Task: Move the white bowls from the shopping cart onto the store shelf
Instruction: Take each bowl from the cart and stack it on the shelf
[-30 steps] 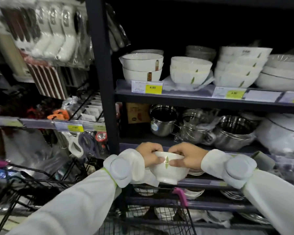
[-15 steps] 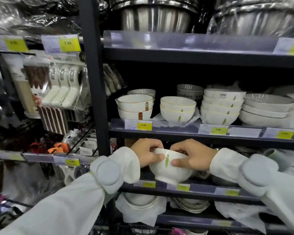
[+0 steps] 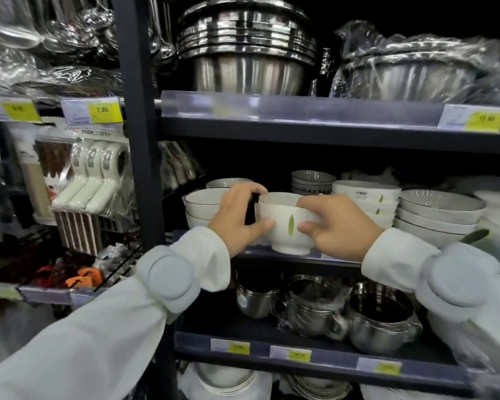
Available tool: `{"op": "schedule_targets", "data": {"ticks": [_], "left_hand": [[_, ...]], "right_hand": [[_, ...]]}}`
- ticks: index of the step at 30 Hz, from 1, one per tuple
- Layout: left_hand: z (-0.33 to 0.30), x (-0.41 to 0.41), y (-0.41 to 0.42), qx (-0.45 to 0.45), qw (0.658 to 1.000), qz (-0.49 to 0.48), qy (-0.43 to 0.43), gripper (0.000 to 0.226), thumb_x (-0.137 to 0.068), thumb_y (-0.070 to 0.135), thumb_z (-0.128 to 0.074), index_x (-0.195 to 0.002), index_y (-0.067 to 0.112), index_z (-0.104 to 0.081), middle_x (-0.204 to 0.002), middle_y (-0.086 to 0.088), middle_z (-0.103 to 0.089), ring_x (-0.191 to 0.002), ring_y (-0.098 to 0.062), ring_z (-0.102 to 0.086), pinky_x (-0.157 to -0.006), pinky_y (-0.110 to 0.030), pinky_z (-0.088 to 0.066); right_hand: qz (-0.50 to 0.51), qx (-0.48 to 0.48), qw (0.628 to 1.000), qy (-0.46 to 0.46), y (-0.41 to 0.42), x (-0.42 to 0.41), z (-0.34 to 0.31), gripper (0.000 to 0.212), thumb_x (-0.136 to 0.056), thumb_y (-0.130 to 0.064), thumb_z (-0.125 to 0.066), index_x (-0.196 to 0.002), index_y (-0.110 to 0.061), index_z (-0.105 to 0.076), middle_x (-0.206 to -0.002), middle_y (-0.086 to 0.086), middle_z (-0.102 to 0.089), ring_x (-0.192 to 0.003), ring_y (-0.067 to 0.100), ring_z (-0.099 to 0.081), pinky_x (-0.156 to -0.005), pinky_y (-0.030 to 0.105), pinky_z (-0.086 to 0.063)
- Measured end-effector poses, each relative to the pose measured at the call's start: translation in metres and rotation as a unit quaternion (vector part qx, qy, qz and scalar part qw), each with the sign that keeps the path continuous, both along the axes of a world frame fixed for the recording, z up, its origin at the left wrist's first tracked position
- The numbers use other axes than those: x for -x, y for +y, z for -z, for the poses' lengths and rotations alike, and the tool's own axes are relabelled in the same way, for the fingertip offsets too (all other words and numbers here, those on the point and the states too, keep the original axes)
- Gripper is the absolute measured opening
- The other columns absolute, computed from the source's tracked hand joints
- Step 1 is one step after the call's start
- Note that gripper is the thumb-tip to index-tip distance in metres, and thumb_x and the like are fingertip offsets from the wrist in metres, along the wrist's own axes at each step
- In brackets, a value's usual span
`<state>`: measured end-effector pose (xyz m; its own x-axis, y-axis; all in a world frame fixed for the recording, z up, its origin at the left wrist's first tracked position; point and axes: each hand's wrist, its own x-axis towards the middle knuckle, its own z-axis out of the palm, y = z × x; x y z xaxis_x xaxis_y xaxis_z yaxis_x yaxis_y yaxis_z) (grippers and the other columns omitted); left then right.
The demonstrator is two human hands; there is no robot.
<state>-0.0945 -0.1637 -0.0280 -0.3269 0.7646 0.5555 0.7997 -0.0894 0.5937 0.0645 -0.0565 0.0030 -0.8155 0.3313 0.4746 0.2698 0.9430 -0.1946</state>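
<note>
The person held one white bowl (image 3: 286, 222), marked with a green leaf, between both hands in front of the store shelf (image 3: 341, 262) that carries the crockery. The left hand (image 3: 238, 219) was curled round the bowl's left side, thumb on the near wall and fingers hooked over the far rim; the right hand (image 3: 334, 223) closed on the right side the same way, thumb low and fingers over the rim. The bowl stood upright, its foot about level with the shelf's front edge and not yet set down, as far as the view showed.

The step in hand looked like the placing itself. Just behind the bowl, between the gold-rimmed bowl stack (image 3: 204, 207) on the left and the leaf-pattern bowl stack (image 3: 367, 202) on the right, lay the likely spot, though the hands hid what stood there. The next move would call for carrying the bowl inward over the shelf lip, lowering it level, and loosening both hands without knocking the neighbouring stacks.

Against the frame a second earlier, the bowl had risen a good way: then it was held low, in front of the shelf of steel pots (image 3: 381, 319), with the shopping cart in view below. Half a second earlier it was under the crockery shelf's price strip. The cart had dropped out of sight, and the steel basins (image 3: 243, 53) on the upper shelf had come into view.
</note>
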Motion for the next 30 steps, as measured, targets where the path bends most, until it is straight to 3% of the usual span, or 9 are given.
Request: {"op": "schedule_targets", "data": {"ticks": [3, 10, 17, 21, 25, 30], "left_hand": [[0.002, 0.005, 0.009, -0.049, 0.995, -0.082, -0.039, 0.055, -0.086, 0.018, -0.061, -0.134, 0.016, -0.035, -0.135, -0.004, -0.034, -0.133, -0.02, -0.029, -0.109, -0.028, -0.024], [0.019, 0.003, 0.039, 0.009, 0.989, -0.114, -0.096, 0.075, -0.082, 0.008, -0.064, -0.144, 0.013, -0.021, -0.148, -0.009, -0.029, -0.138, -0.024, -0.028, -0.112, -0.031, -0.026], [0.015, 0.005, 0.083, 0.051, 0.984, -0.119, -0.125, 0.091, -0.075, 0.02, -0.071, -0.147, 0.013, -0.016, -0.146, -0.011, -0.037, -0.136, -0.028, -0.035, -0.113, -0.04, -0.032], [0.017, 0.006, 0.1, 0.097, 0.977, -0.125, -0.143, 0.107, -0.072, 0.033, -0.076, -0.149, 0.012, -0.004, -0.152, -0.011, -0.026, -0.14, -0.027, -0.027, -0.115, -0.04, -0.028], [0.023, 0.008, 0.106, 0.085, 0.976, -0.135, -0.148, 0.11, -0.073, 0.034, -0.076, -0.149, 0.013, 0.001, -0.154, -0.01, -0.021, -0.142, -0.026, -0.023, -0.116, -0.037, -0.026], [0.027, 0.009, 0.111, 0.059, 0.975, -0.144, -0.157, 0.112, -0.07, 0.034, -0.078, -0.149, 0.013, -0.001, -0.152, -0.01, -0.025, -0.14, -0.027, -0.028, -0.115, -0.038, -0.03]], "right_hand": [[-0.001, -0.03, 0.998, 0.047, 0.01, 0.001, -0.011, 0.009, -0.082, -0.02, -0.057, -0.09, -0.021, -0.058, -0.09, 0.007, -0.063, -0.088, 0.03, -0.056, -0.079, 0.041, -0.048], [0.016, -0.072, 0.992, 0.1, 0.036, 0.008, -0.029, 0.014, -0.079, -0.015, -0.06, -0.093, -0.018, -0.061, -0.079, 0.002, -0.054, -0.083, 0.029, -0.055, -0.074, 0.033, -0.043], [0.049, -0.073, 0.992, 0.094, 0.065, 0.031, -0.031, 0.022, -0.079, -0.014, -0.06, -0.101, -0.016, -0.062, -0.083, 0.006, -0.053, -0.088, 0.034, -0.056, -0.08, 0.037, -0.046], [0.06, -0.05, 0.993, 0.087, 0.078, 0.041, -0.027, 0.02, -0.078, -0.013, -0.06, -0.098, -0.017, -0.064, -0.084, 0.008, -0.057, -0.088, 0.033, -0.057, -0.08, 0.036, -0.047], [0.061, -0.025, 0.995, 0.068, 0.086, 0.049, -0.015, 0.016, -0.078, -0.016, -0.06, -0.093, -0.021, -0.063, -0.08, 0.001, -0.054, -0.086, 0.03, -0.057, -0.078, 0.037, -0.05], [0.064, -0.007, 0.997, 0.053, 0.092, 0.053, -0.002, 0.015, -0.078, -0.017, -0.059, -0.09, -0.025, -0.062, -0.087, 0.003, -0.063, -0.09, 0.03, -0.059, -0.077, 0.04, -0.052]]}}
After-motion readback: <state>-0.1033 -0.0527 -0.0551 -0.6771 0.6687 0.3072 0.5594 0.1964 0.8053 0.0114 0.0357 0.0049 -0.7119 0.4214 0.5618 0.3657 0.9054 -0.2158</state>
